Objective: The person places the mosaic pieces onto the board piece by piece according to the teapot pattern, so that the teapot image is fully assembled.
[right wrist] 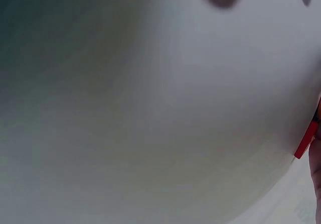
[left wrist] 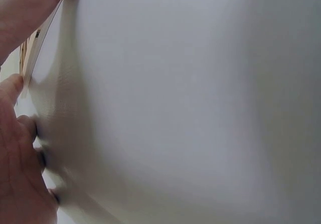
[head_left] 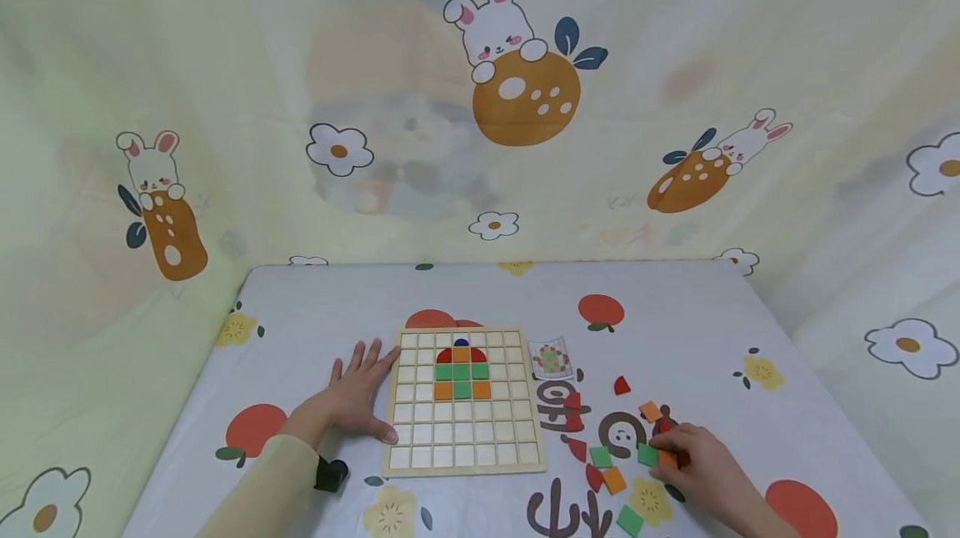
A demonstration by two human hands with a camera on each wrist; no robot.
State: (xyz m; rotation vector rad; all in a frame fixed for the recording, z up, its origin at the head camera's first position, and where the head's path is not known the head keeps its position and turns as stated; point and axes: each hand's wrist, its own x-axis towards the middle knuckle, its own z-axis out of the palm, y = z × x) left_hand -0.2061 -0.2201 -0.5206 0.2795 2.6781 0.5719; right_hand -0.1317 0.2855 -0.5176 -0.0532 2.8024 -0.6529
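Note:
A wooden grid board [head_left: 465, 433] lies on the table, with square tiles and red quarter-round pieces set in its upper middle under a blue half-round piece [head_left: 461, 343]. My left hand [head_left: 352, 396] is spread at the board's left side, index fingertip and thumb at its edge. To the right, my right hand [head_left: 701, 463] reaches into loose pieces, its bent fingers and thumb around a green tile [head_left: 647, 455] and an orange tile [head_left: 667, 459]. Whether it pinches either, I cannot tell. In the right wrist view, a red piece [right wrist: 307, 139] shows beside a finger.
A small picture card [head_left: 551, 358] lies by the board's upper right corner. More loose pieces lie between board and right hand, among them a green tile [head_left: 630, 520], an orange tile [head_left: 614, 480] and a red piece [head_left: 622, 385]. A black object [head_left: 331, 474] sits by the left wrist.

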